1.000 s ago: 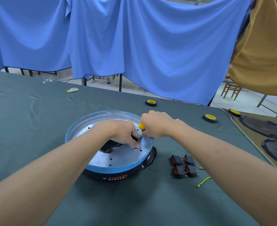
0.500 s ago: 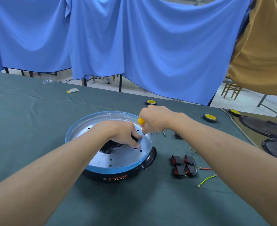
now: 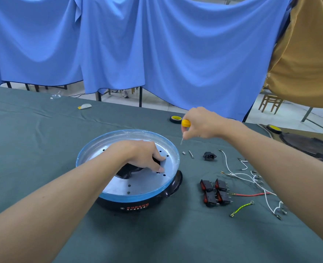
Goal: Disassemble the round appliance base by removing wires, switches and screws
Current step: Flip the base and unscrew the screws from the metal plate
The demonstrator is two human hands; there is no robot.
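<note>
One second's change: screwdriver lifted clear of the base

One second back my right hand (image 3: 202, 123) was down at the metal plate beside my left, with the driver tip in the work. It is now raised up and to the right, over the far rim. Its fingers are clamped round the yellow-handled screwdriver (image 3: 185, 123), and the shaft points down and touches nothing. Whether a screw rides on the tip I cannot tell. My left hand (image 3: 143, 156) has not shifted. Its fingers are spread and press the plate at the edge of the black centre opening, gripping nothing. The round appliance base (image 3: 156, 203) sits on the table (image 3: 42, 130) directly before me.

Judgement: one fastener is likely finished with. Next comes setting it down or moving to another hole.

Already out, right of the base:
- four rocker switches (image 3: 214, 192) in a block
- loose wires (image 3: 242, 175) in white, red and green-yellow
- a black power inlet socket (image 3: 209, 156)
- two small metal pieces (image 3: 184, 153) just beyond the rim

Writing: the base's black wall carries two lines of Chinese characters, red above white, beside a round mark. They are too small for me to read reliably.
</note>
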